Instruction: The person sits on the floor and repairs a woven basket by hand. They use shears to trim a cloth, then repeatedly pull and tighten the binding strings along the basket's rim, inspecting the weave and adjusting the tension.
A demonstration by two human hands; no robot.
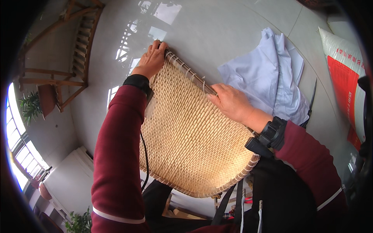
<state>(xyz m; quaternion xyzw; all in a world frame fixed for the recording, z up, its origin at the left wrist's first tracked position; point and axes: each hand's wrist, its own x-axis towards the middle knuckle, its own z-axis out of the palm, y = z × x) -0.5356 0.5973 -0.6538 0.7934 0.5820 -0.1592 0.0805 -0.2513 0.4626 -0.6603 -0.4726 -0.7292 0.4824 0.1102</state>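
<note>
I hold a large pale woven straw basket (190, 147), a wide scoop shape with a bound rim, tilted in front of me. My left hand (149, 60) has its fingers curled over the upper left end of the rim. My right hand (229, 105) grips the same rim farther right and lower, thumb on the woven side. Beyond that hand lies crumpled pale blue cloth (260, 70), with a long thin dark object (311, 103) beside it, too unclear to name.
A white and red sack (342, 89) lies at the far right on the grey tiled floor (202, 27). Wooden slatted furniture (83, 46), a potted plant (31, 105) and a barred window (23, 151) are at the left, a white box-like piece (70, 178) at lower left.
</note>
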